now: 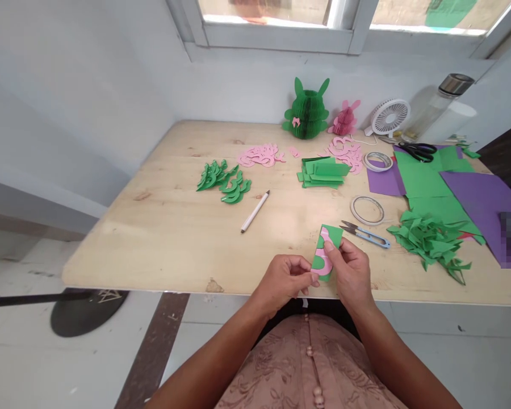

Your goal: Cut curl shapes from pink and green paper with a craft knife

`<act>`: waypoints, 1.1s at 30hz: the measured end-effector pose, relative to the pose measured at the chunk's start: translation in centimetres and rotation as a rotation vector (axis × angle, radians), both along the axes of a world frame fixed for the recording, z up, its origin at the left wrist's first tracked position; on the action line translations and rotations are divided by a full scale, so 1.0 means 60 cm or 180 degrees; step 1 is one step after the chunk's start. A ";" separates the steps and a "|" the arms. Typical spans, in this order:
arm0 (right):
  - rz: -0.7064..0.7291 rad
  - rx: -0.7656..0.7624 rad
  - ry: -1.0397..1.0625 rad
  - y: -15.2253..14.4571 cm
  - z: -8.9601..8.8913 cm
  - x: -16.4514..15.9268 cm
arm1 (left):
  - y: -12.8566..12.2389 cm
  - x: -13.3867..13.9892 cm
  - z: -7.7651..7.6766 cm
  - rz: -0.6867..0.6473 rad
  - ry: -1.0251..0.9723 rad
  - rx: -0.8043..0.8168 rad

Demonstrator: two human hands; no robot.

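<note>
Where the near edge of the pale wooden table (166,238) passes under the wrists, two bare hands, working one item. Item: green paper rectangle (335,232), tilted slightly, with a pink curved paper cutout (322,263) lying along its left side. Right hand (354,274): thumb pressed on the pink, fingers curled behind the green, presumably to keep both layers from sliding. Left hand (286,279): thumb and fingertips pinching at the cutout's lower left corner, probably to line it up; whether the green is also gripped, cannot tell. Position of item: between the two hands, just above the table's near edge, its upper end projecting past the right thumb towards the far edge. Blue-handled metal snips (372,236), beyond the right hand, likely kept there for easy reach; white roll of tape (353,212) just behind them. Pile of green folded paper strips (325,173), nearer the far edge, two heaps of pink paper cutouts (262,155) and one heap of green paper cutouts (223,180), seemingly sorted by colour. Loose green paper scraps (434,241), towards the table's right end, apparently set aside from the pieces.
</note>
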State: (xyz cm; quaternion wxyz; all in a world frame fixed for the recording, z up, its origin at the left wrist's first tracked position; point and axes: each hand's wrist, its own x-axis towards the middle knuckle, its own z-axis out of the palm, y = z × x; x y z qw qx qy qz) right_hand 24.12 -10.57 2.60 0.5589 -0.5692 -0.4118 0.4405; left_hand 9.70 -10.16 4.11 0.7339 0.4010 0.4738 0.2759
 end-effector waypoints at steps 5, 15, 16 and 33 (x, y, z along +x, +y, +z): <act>-0.0032 -0.0063 0.0121 0.000 -0.003 0.000 | -0.002 0.000 0.000 -0.0035 0.0016 0.0056; 0.0147 -0.0191 0.0223 0.003 -0.012 -0.001 | 0.015 -0.021 0.007 0.0100 -0.0051 0.0296; 0.0179 -0.0221 0.0232 0.004 -0.013 -0.002 | 0.019 -0.020 0.006 0.0155 -0.0041 0.0355; 0.0561 -0.0318 -0.0154 0.043 -0.015 -0.030 | 0.076 -0.034 0.000 0.0304 -0.0110 0.0442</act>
